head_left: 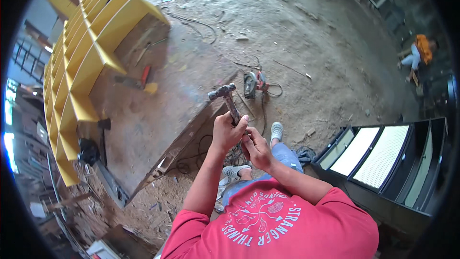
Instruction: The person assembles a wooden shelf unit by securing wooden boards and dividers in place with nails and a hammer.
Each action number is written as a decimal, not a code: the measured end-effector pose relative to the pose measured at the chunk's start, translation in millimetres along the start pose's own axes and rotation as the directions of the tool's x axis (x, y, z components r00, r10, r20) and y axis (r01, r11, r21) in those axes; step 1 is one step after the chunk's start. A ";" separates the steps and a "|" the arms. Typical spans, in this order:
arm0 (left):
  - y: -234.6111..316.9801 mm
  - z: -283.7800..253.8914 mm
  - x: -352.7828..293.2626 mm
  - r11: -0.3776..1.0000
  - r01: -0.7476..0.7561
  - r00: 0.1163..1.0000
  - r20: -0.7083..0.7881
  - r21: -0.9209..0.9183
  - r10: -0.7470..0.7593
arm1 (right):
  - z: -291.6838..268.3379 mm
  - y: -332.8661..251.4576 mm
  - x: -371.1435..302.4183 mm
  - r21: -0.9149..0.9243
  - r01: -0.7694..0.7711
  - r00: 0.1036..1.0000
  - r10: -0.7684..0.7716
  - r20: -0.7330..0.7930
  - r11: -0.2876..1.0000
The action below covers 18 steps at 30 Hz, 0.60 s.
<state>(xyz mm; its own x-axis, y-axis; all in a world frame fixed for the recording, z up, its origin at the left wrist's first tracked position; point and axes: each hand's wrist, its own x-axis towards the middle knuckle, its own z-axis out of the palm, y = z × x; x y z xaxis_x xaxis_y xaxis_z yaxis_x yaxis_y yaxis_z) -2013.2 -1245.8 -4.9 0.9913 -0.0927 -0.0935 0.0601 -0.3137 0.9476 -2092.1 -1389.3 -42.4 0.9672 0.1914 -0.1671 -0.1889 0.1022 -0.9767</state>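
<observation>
My left hand (227, 133) is wrapped round the wooden handle of a hammer (233, 107). Its worn, dark metal head points up and away, close to the near corner of a large wooden worktable (158, 134). My right hand (257, 148) is closed just below and to the right of the left one, its fingertips meeting the left hand by the handle's lower end. Whether those fingers grip the handle or some small thing is hidden.
A yellow lattice frame (98, 52) stands on the worktable, near a red-handled tool (145, 74). A circular saw (254, 84) with its cord lies on the dirt floor beyond the corner. Black cabinets with pale panels (381, 156) stand at right. Far right sits a person in orange (423, 49).
</observation>
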 end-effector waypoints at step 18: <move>-193.2 82.4 239.6 0.940 0.157 0.792 -0.607 0.302 0.063 | -386.0 367.5 347.7 -0.727 -0.485 0.830 0.517 -0.209 0.485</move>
<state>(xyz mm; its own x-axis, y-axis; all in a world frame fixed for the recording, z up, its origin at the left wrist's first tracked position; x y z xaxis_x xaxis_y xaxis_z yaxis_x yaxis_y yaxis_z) -1796.9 -1285.3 -235.5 0.8603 0.4802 0.1710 0.1762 -0.5950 0.7841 -1759.7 -1662.0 -511.6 0.7410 0.0073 -0.6715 -0.4377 -0.7531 -0.4912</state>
